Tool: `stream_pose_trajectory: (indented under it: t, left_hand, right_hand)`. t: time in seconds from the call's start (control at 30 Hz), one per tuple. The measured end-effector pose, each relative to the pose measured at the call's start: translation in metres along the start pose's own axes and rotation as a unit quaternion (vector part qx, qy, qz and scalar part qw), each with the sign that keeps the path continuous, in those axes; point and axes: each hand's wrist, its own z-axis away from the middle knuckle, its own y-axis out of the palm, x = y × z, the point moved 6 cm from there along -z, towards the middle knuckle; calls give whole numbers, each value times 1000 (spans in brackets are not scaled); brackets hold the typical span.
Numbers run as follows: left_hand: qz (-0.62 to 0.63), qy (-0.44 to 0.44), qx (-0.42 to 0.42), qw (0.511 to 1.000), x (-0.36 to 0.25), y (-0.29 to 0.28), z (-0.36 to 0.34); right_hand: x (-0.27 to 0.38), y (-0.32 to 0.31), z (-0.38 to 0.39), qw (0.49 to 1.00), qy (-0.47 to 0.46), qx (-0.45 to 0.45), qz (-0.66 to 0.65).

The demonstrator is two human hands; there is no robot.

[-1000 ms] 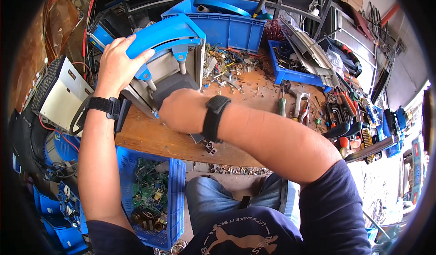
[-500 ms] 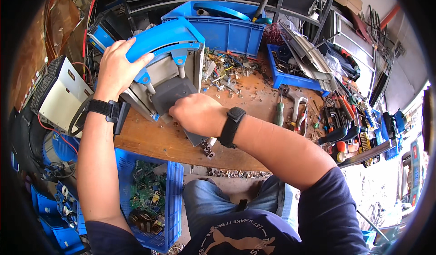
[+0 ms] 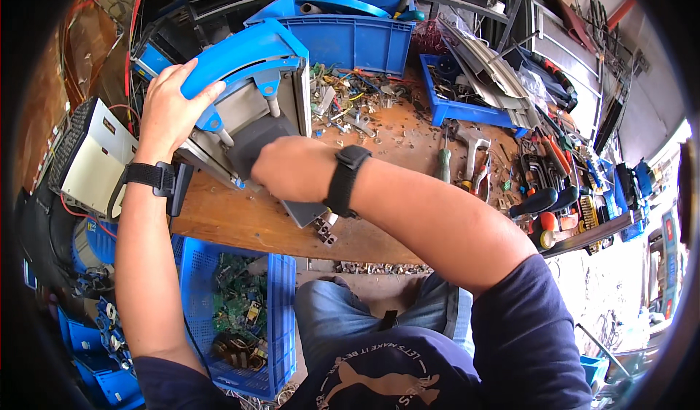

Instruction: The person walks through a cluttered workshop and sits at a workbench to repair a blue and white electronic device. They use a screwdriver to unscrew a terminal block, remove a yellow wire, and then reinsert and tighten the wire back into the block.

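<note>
My left hand [image 3: 166, 111] grips the near left end of a curved blue housing [image 3: 248, 54], thumb on its front edge and fingers over the top. The housing belongs to a grey metal-framed unit tilted on the workbench [image 3: 219, 213]. Under it, two blue brackets with light metal posts [image 3: 273, 105] reach down toward a dark grey plate [image 3: 257, 141]. My right hand [image 3: 295, 169] is closed against the near side of this plate; its fingers are turned away, so what they hold is hidden. Below it, a grey flat piece [image 3: 302, 211] and a small metal block [image 3: 325, 231] project at the bench edge.
A large blue crate [image 3: 357, 44] stands at the back, with metal scraps [image 3: 350, 103] before it. A shallow blue tray [image 3: 474, 122] holds metal strips. A hammer [image 3: 474, 144], a screwdriver [image 3: 444, 163] and several tools lie right. A blue basket [image 3: 281, 322] of circuit boards sits below left.
The whole scene, with the unit and both hands, sits slightly further left and up in the picture. My left hand keeps its hold; my right hand stays closed at the dark plate.
</note>
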Motion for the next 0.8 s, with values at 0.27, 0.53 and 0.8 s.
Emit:
stream_pose_trajectory:
  t: [0.27,0.53,0.8]
  left_hand:
    - [6,-4,2,1000,-5,-1,-1]
    - [14,-8,0,1000,-2,1,0]
    - [8,-14,-2,1000,-1,-1,1]
  right_hand:
    - [-6,-3,-3,1000,3,-9,9]
    - [16,0,4,998,23,34,40]
    - [-19,-19,13,988,60,-66,-123]
